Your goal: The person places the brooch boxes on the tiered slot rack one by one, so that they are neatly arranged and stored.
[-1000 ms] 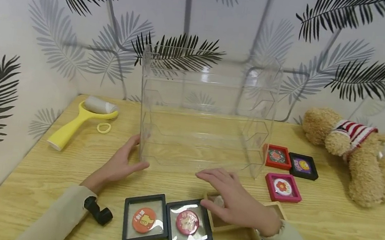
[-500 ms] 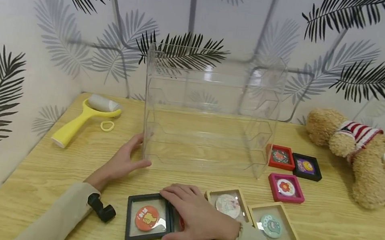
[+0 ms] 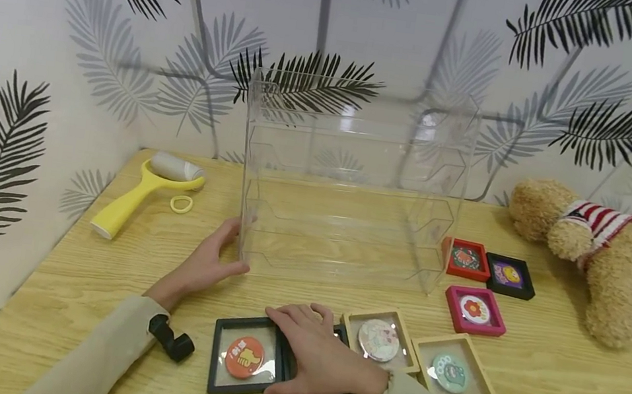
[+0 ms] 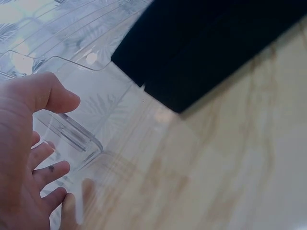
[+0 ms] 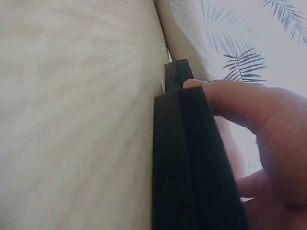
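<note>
Head view, with both wrist views. My right hand (image 3: 324, 361) lies over a black frame (image 3: 347, 336) at the near edge of the tabletop (image 3: 102, 275), covering most of it. My fingers (image 3: 291, 317) curl round its far and left edges and my thumb hooks its near edge. In the right wrist view my thumb (image 5: 230, 98) presses the frame's black rim (image 5: 192, 158), so this hand is gripping the frame. Only the frame's far right corner and near edge show past my hand.

Touching it on the left lies a second black frame (image 3: 243, 357) holding an orange badge (image 3: 244, 357), uncovered. On the right lie two wooden frames, one (image 3: 378, 339) just beside my hand, the other (image 3: 454, 374) further right.

My left hand (image 3: 205, 265) rests with relaxed, nearly straight fingers against the near left corner of the clear acrylic rack (image 3: 354, 182), thumb along its front foot. The left wrist view shows my fingers (image 4: 45, 172) spread at the rack's transparent corner (image 4: 72, 139).

Further right lie a red frame (image 3: 466, 258), another black frame (image 3: 511, 276) and a pink frame (image 3: 476, 309). A plush dog (image 3: 602, 254) lies far right. A yellow lint roller (image 3: 143, 191) and a yellow hair band (image 3: 181, 204) lie far left.
</note>
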`<state>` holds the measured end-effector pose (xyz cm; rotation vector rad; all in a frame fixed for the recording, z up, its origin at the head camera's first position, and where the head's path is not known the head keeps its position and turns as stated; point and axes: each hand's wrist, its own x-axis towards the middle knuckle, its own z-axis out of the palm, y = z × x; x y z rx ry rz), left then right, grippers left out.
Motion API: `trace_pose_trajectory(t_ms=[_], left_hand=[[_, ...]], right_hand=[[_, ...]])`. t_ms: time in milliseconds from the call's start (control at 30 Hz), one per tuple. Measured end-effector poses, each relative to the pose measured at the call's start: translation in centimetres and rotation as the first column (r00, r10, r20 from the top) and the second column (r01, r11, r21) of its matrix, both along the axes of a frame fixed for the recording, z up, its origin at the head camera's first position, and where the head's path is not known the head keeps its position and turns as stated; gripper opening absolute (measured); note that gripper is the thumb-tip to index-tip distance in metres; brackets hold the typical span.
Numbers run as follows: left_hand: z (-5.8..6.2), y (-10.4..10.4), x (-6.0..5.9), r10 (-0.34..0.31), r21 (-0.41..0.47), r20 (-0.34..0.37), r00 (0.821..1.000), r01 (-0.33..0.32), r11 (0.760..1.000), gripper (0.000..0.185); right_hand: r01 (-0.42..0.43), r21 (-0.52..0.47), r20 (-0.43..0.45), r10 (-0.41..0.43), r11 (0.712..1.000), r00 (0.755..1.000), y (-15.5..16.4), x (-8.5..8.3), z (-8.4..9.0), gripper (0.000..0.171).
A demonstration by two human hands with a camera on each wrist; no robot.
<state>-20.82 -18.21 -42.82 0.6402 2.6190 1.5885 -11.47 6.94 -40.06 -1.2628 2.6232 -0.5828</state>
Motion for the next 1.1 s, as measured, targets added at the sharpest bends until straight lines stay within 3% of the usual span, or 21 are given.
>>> trace_pose_trajectory(t_ms=[133,267,367,500,600,733,833,900,1000,1100], left_hand=[[-0.1,0.0,0.0,0.005,-0.013,0.010,1.000,-0.005,1.000,0.075],[-0.1,0.1,0.0,0.024,-0.037,0.028,0.999,-0.023,0.999,0.076],[0.0,0.2,0.0,0.033,-0.040,0.041,0.999,-0.031,0.999,0.077],[-0.1,0.2,0.0,0.035,-0.031,0.059,0.998,-0.034,0.999,0.079],[0.0,0.2,0.1,0.036,-0.035,0.065,0.997,-0.034,0.999,0.078],[-0.1,0.1,0.1,0.034,-0.041,0.058,0.998,-0.031,0.999,0.077],[-0.1,0.0,0.1,0.035,-0.039,0.056,0.998,-0.033,0.999,0.077],[-0.1,0.0,0.0,0.037,-0.042,0.053,0.998,-0.034,0.999,0.077],[-0.1,-0.1,0.0,0.039,-0.044,0.049,0.998,-0.037,0.998,0.077],[-0.2,-0.1,-0.1,0.030,-0.036,0.043,0.999,-0.029,0.999,0.077]], right_hand=[[0.006,-0.070,0.015,-0.005,0.997,1.000,0.0,0.0,0.0,0.100],[0.040,-0.208,0.091,-0.021,0.977,0.996,0.2,-0.2,0.1,0.097],[0.042,-0.334,0.158,0.012,0.942,0.987,0.4,-0.5,0.2,0.094],[0.004,-0.470,0.239,0.123,0.883,0.963,0.7,-1.0,0.3,0.092],[0.030,-0.523,0.337,0.174,0.852,0.925,0.9,-1.3,0.5,0.091],[0.123,-0.583,0.490,0.226,0.803,0.842,1.2,-1.7,0.9,0.092],[0.163,-0.636,0.552,0.297,0.754,0.779,1.3,-2.1,1.0,0.093],[0.171,-0.665,0.560,0.333,0.727,0.759,1.4,-2.3,1.0,0.087],[0.155,-0.706,0.531,0.373,0.691,0.761,1.5,-2.7,0.9,0.074],[0.121,-0.743,0.477,0.394,0.659,0.785,1.6,-3.0,1.0,0.060]])
